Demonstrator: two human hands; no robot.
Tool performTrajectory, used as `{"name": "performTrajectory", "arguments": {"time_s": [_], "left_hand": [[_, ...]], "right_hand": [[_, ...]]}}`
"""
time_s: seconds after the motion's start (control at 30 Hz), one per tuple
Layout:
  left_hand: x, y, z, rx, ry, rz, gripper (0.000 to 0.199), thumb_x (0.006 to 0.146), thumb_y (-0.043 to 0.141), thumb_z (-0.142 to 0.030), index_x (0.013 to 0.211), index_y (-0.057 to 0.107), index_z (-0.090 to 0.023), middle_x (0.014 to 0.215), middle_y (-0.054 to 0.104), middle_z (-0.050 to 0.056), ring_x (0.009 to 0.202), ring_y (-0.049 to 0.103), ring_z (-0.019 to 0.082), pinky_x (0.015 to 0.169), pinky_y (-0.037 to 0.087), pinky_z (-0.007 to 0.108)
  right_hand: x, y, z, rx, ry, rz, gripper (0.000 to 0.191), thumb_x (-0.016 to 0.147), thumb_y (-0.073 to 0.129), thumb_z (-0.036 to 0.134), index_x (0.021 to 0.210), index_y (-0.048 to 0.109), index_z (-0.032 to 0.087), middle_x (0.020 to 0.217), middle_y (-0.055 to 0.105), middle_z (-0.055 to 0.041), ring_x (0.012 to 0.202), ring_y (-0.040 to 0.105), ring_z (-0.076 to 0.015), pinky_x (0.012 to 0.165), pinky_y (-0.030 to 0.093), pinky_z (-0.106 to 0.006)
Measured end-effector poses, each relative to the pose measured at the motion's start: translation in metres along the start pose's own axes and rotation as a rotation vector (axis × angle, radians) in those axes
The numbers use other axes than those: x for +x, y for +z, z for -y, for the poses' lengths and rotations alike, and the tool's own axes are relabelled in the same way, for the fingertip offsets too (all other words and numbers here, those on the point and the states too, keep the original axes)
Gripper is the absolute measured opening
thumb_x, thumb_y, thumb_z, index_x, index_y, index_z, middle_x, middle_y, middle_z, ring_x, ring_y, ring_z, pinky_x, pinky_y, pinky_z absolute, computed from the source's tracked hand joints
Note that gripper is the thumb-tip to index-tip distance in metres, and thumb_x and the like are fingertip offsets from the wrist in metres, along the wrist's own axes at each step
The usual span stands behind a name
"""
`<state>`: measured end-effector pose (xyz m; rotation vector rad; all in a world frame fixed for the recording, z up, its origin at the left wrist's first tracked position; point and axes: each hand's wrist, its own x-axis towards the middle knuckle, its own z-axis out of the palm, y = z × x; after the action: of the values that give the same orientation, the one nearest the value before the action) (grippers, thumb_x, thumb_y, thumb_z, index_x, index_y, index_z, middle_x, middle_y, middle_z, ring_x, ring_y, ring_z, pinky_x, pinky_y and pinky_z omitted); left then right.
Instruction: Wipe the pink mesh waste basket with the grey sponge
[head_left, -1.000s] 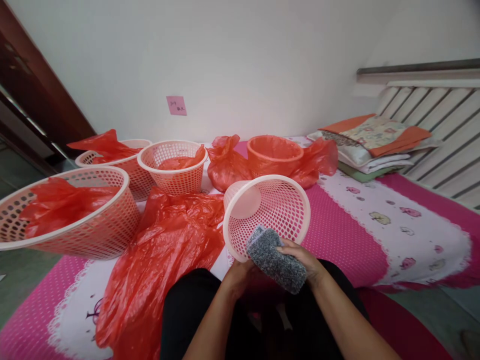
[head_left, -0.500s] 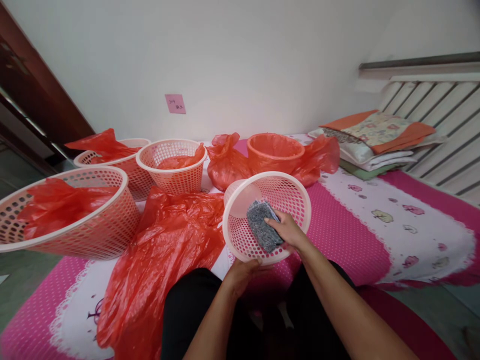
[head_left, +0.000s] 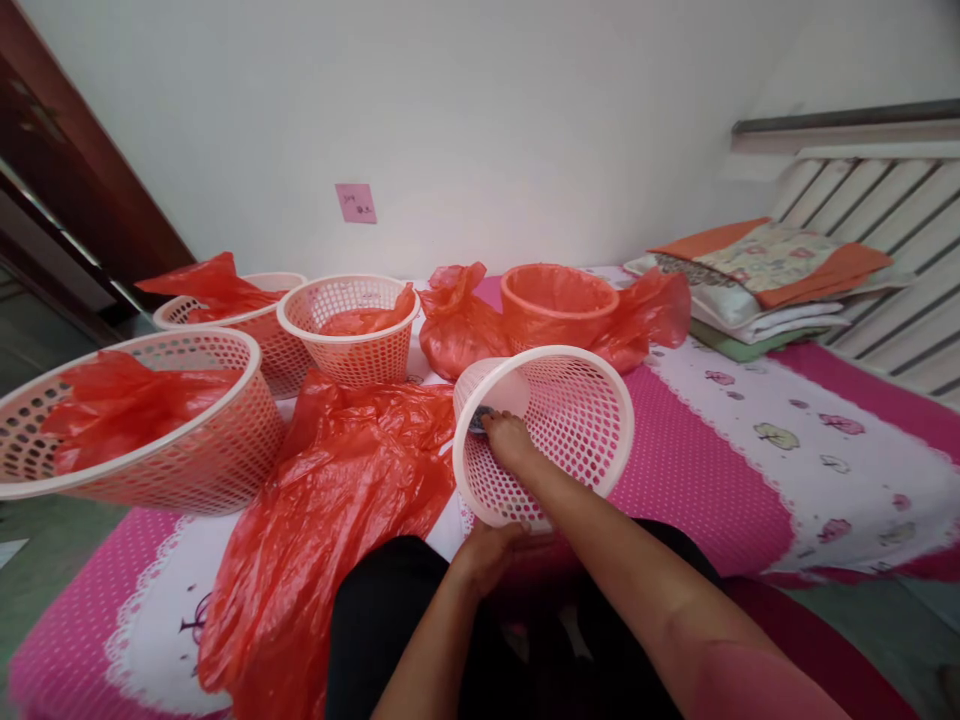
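A pale pink perforated plastic basket [head_left: 581,420] lies tipped on its side with its mouth towards me. My left hand [head_left: 491,553] grips its lower rim. Deep inside the basket, my right hand [head_left: 511,440] is closed on a grey cleaning cloth [head_left: 478,420], pressed towards the left inner wall near the bottom. Most of the cloth is hidden by my fingers. Beside the basket on the left, a crumpled red plastic bag [head_left: 330,500] is spread over the bedcover.
Several pink baskets [head_left: 259,440] with red bags in them stand to the left. Behind the tipped basket are a knotted red bag [head_left: 461,330] and a red-wrapped basket [head_left: 559,320]. Folded textiles [head_left: 772,265] are stacked at the right by white slats [head_left: 900,230].
My right hand has pushed the cloth deeper into the basket and to the left. The left hand stays on the rim.
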<state>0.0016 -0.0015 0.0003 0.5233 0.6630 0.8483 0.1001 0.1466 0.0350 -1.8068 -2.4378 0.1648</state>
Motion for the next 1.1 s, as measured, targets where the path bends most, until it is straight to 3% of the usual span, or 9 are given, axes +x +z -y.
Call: {"name": "performTrajectory", "arguments": {"time_s": [0.2, 0.5, 0.8, 1.1], "left_hand": [[0.002, 0.000, 0.002, -0.011, -0.011, -0.015, 0.041, 0.067, 0.081, -0.020, 0.106, 0.070, -0.018, 0.104, 0.080, 0.013, 0.112, 0.072, 0.037, 0.102, 0.052, 0.052], [0.002, -0.001, 0.003, 0.016, -0.004, -0.017, 0.037, 0.067, 0.082, -0.022, 0.103, 0.071, -0.018, 0.105, 0.080, 0.014, 0.112, 0.072, 0.038, 0.101, 0.053, 0.053], [0.012, -0.015, 0.015, 0.006, 0.033, -0.036, 0.059, 0.062, 0.088, -0.024, 0.114, 0.064, -0.012, 0.100, 0.079, 0.020, 0.105, 0.074, 0.039, 0.093, 0.057, 0.051], [0.005, -0.016, 0.011, 0.051, 0.021, -0.080, 0.041, 0.068, 0.083, -0.012, 0.104, 0.064, -0.011, 0.089, 0.079, 0.015, 0.091, 0.078, 0.033, 0.094, 0.058, 0.051]], "right_hand": [[0.006, 0.022, -0.007, 0.047, -0.023, 0.088, 0.038, 0.097, 0.041, 0.008, 0.126, 0.065, 0.011, 0.126, 0.069, -0.0189, 0.114, 0.065, -0.0284, 0.097, 0.046, -0.038], [-0.003, 0.017, -0.011, 0.149, -0.008, 0.119, 0.037, 0.100, 0.040, 0.014, 0.124, 0.069, 0.013, 0.127, 0.072, -0.0160, 0.110, 0.069, -0.0260, 0.096, 0.048, -0.035], [-0.038, 0.002, 0.001, 0.112, 0.018, 0.116, 0.039, 0.102, 0.033, 0.015, 0.123, 0.067, 0.015, 0.121, 0.072, -0.0158, 0.106, 0.069, -0.0254, 0.090, 0.048, -0.034], [-0.094, -0.013, 0.015, 0.109, -0.023, 0.095, 0.037, 0.100, 0.034, 0.013, 0.119, 0.065, 0.016, 0.117, 0.070, -0.0146, 0.103, 0.068, -0.0259, 0.089, 0.048, -0.034]]}}
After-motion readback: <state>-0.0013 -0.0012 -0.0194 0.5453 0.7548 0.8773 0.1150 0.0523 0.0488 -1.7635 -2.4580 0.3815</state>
